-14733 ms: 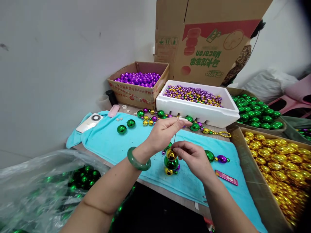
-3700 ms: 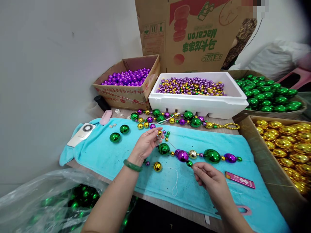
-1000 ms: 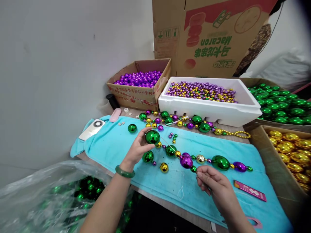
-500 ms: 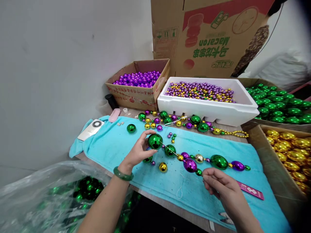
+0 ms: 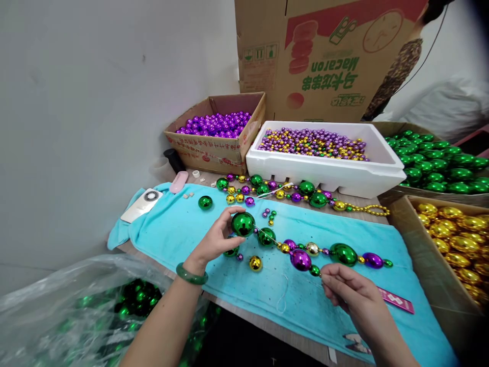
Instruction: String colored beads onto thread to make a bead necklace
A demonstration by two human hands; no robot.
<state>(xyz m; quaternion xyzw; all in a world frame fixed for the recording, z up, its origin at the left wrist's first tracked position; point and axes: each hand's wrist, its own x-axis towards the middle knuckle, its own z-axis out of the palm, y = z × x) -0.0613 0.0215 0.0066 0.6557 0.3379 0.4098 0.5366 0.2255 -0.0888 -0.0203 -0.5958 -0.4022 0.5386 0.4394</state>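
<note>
Turquoise towel [image 5: 305,300] lies below. I see the left hand [image 5: 214,237] half open around a big green bead [image 5: 243,224], the right hand [image 5: 349,288] pinching the beaded strand [image 5: 300,260] stretched between them. I'd hold it straight and taut, avoiding snags.

Head view, forward and down — right edge perhaps obscured.
</note>
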